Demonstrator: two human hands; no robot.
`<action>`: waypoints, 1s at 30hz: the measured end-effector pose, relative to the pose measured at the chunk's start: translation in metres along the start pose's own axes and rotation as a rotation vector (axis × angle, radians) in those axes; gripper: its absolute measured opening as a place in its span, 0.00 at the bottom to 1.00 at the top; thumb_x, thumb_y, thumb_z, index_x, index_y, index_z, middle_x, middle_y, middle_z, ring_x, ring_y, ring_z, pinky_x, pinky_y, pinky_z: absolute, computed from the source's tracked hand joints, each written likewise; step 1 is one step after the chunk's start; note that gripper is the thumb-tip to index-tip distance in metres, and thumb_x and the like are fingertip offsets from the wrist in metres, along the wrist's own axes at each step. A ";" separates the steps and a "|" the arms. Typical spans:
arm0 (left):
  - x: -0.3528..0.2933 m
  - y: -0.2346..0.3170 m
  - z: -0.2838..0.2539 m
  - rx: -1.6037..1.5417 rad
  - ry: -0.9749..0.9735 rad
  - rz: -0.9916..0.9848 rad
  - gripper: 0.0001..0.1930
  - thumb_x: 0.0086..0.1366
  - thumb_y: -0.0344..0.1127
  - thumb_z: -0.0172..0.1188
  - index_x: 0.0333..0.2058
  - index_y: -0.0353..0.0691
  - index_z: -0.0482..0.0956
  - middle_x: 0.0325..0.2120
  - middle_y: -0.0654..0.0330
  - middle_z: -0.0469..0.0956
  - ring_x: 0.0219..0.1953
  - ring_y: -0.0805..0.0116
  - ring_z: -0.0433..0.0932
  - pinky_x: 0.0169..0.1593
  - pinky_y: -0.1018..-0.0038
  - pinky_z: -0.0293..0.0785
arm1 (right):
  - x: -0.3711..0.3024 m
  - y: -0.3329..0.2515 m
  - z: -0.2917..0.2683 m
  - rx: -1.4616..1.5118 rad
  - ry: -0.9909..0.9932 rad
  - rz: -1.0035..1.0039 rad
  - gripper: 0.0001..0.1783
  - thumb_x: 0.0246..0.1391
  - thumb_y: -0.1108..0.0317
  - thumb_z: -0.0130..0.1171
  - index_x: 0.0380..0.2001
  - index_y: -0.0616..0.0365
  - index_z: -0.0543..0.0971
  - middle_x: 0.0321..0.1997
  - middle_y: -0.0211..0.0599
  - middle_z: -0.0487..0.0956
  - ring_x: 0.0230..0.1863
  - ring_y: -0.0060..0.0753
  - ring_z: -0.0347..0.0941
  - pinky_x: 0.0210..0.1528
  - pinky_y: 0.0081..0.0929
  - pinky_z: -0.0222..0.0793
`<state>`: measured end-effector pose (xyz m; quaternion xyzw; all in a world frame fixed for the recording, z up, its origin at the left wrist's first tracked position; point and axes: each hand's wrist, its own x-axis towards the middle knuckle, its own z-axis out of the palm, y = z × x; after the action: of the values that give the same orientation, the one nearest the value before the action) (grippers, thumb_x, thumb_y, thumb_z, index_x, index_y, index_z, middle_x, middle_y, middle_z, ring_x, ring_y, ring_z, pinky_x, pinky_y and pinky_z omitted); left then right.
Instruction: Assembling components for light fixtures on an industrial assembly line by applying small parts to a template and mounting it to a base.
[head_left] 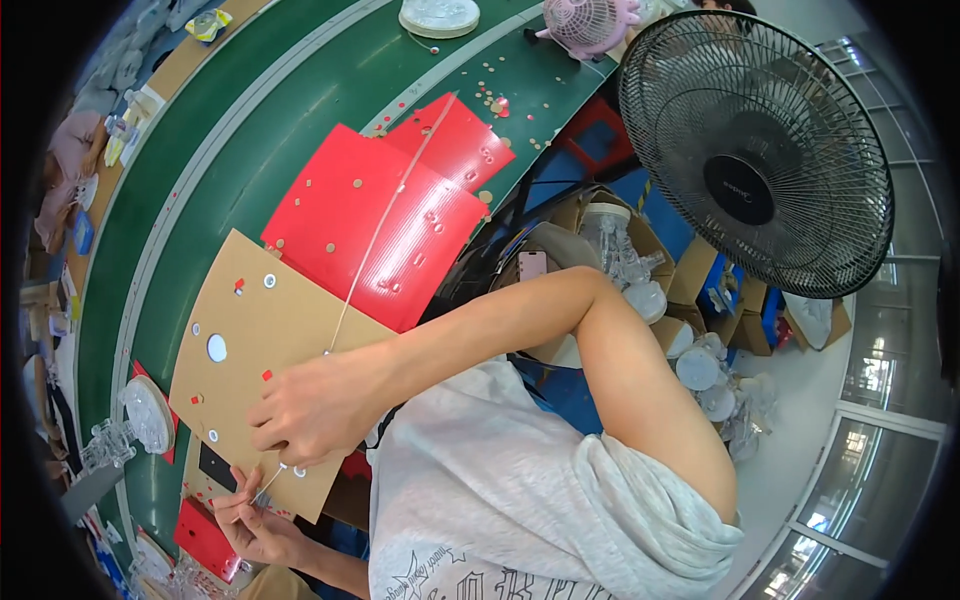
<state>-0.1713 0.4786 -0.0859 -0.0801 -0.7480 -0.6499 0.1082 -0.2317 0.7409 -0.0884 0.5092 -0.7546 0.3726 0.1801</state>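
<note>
My right hand point(318, 408) lies over the brown cardboard panel point(310, 312), its fingers curled in; what they grip, if anything, is hidden. Below it my left hand point(254, 522) pinches the end of a thin white cord point(269, 485), which runs up to a white eyelet near the panel's lower edge. More pale cord point(375, 248) stretches from an eyelet beside my right wrist, up across red ribbed sheets point(345, 205). The panel has several ringed eyelets, a round hole point(217, 347) and small red and brown scraps on it.
A green work surface point(270, 120) curves around on the left, strewn with punched-out discs at the top. A large black fan point(755, 150) stands at upper right, with a pink fan point(588, 22) beyond. Boxes with clear plastic parts point(610, 235) sit behind my right arm.
</note>
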 end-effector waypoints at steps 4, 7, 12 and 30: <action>0.009 0.016 0.001 0.220 -0.098 -0.040 0.08 0.73 0.29 0.49 0.34 0.31 0.70 0.30 0.54 0.71 0.41 0.48 0.84 0.64 0.48 0.67 | -0.010 -0.015 -0.020 -0.147 0.047 0.041 0.11 0.50 0.60 0.65 0.21 0.54 0.81 0.33 0.31 0.75 0.39 0.35 0.75 0.41 0.34 0.75; 0.006 0.019 0.031 0.157 -0.002 -0.067 0.08 0.74 0.31 0.48 0.35 0.33 0.69 0.38 0.47 0.80 0.45 0.54 0.82 0.62 0.54 0.70 | -0.041 -0.022 -0.065 -0.280 0.429 0.391 0.13 0.43 0.62 0.72 0.20 0.55 0.78 0.24 0.33 0.74 0.24 0.39 0.74 0.25 0.34 0.71; 0.014 0.042 0.058 0.709 0.079 0.034 0.07 0.72 0.29 0.52 0.37 0.30 0.74 0.52 0.46 0.78 0.51 0.54 0.78 0.57 0.66 0.69 | -0.111 -0.020 -0.073 -0.108 0.531 1.273 0.14 0.67 0.62 0.56 0.42 0.63 0.82 0.39 0.46 0.81 0.40 0.33 0.78 0.40 0.29 0.71; 0.027 0.040 0.070 0.950 -0.163 0.101 0.35 0.62 0.34 0.66 0.68 0.46 0.67 0.72 0.41 0.51 0.74 0.39 0.47 0.71 0.42 0.45 | -0.065 0.076 -0.105 0.960 1.421 0.794 0.27 0.75 0.60 0.40 0.71 0.61 0.60 0.36 0.32 0.77 0.25 0.15 0.59 0.21 0.17 0.54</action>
<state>-0.1909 0.5528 -0.0493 -0.1087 -0.9632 -0.2222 0.1053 -0.2847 0.8762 -0.0903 -0.1115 -0.3523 0.9005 0.2291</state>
